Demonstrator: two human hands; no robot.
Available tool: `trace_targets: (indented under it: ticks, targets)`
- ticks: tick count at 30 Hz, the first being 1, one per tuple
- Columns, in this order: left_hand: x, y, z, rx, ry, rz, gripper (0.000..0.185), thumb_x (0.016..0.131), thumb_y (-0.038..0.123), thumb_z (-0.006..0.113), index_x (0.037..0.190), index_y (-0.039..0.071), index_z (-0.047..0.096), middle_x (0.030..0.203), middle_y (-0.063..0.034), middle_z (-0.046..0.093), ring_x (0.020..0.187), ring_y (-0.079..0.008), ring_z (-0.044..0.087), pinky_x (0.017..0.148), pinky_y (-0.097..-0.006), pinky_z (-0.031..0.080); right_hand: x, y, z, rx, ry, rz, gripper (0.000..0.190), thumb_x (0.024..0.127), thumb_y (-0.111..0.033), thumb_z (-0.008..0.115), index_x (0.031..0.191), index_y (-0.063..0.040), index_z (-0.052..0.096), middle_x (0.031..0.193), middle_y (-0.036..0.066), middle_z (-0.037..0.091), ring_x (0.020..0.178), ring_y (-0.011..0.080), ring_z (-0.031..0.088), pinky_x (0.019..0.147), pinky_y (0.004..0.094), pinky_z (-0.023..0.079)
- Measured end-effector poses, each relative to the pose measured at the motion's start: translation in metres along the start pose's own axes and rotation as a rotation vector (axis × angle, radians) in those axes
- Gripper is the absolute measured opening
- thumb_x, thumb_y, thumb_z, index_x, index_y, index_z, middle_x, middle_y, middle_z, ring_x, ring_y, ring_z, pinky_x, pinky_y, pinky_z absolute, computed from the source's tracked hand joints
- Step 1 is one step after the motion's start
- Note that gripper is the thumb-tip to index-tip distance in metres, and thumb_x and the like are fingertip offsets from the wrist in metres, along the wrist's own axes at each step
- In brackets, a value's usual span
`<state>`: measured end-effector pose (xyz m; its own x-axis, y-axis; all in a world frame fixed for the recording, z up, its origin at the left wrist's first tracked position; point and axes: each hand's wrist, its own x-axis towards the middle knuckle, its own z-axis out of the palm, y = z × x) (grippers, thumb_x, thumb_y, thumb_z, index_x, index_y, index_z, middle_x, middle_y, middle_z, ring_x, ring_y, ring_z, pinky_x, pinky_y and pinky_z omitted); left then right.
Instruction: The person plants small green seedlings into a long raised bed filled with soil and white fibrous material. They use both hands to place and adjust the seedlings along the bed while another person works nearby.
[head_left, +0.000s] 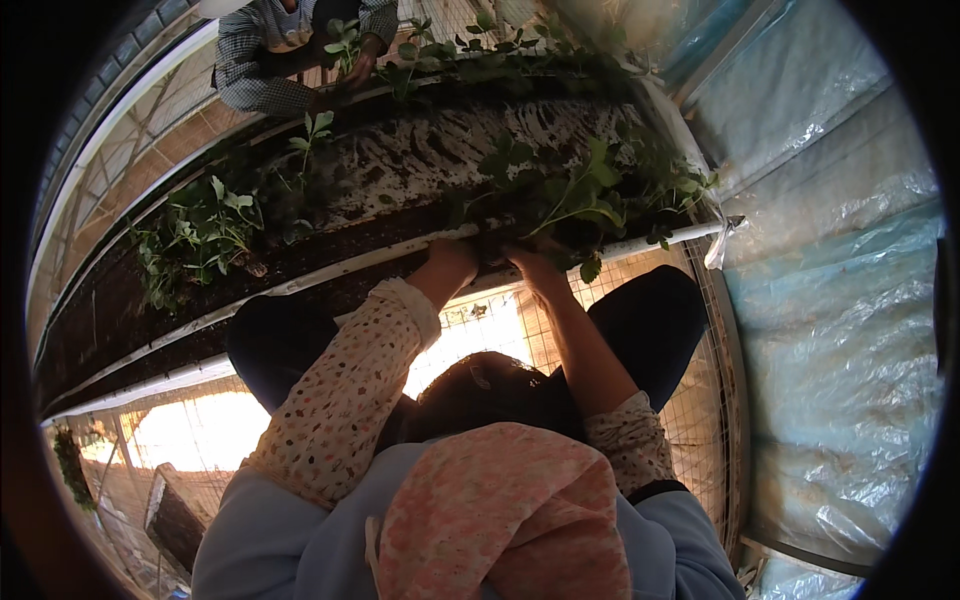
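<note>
My left hand (454, 259) reaches over the pale front rail (360, 259) of a raised planting bed, its fingers lost in shadow at the dark soil. Close beside it, my right hand (534, 264) is at the same edge, by the base of a leafy plant (577, 195) that looks like a strawberry seedling. Whether either hand grips a stem or roots cannot be made out. Behind the hands runs a soil-smeared strip (420, 154) along the middle of the bed.
A pile of loose seedlings (206, 232) lies on the bed at left, and a single seedling (307, 142) stands behind it. Across the bed, another person (277, 67) holds a seedling (343, 46). Plastic sheeting (832, 315) walls the right side. Wire mesh (697, 420) lies below me.
</note>
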<state>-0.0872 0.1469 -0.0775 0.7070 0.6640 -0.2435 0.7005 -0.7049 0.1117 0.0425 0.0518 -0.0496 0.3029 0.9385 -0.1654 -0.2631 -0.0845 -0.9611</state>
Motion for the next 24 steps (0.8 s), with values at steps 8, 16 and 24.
trace_targets:
  ticks: [8,16,24]
  targets:
    - [-0.035,-0.026,-0.002,-0.02,0.038,-0.036,0.031,0.089,0.022,0.049,0.117,0.012,0.058,0.123,-0.0144,0.055,0.107,-0.0325,0.055,0.092,-0.0409,0.046,0.029,0.054,0.016,-0.25,-0.039,-0.318,0.018,0.078,-0.003,0.062,0.096,-0.001,0.063,0.091,0.009,0.063,0.085,0.0182,0.06,0.075,0.0316,0.05]
    - [-0.088,-0.039,-0.018,-0.303,0.179,-0.188,0.029,0.088,0.025,0.051,0.111,0.009,0.06,0.118,-0.0151,0.058,0.1,-0.0338,0.058,0.088,-0.0416,0.048,0.028,0.052,0.035,-1.098,0.004,-0.503,0.023,0.076,-0.02,0.062,0.095,-0.009,0.068,0.105,0.019,0.058,0.098,0.0373,0.057,0.079,0.0426,0.05]
    - [-0.056,-0.037,0.058,-0.172,0.837,0.05,0.027,0.087,0.026,0.054,0.104,0.008,0.063,0.112,-0.0154,0.061,0.094,-0.0336,0.061,0.084,-0.0409,0.05,0.04,0.06,0.041,-1.319,-0.028,-0.453,0.018,0.078,-0.019,0.059,0.09,-0.01,0.069,0.094,0.015,0.063,0.089,0.0338,0.062,0.076,0.044,0.052]
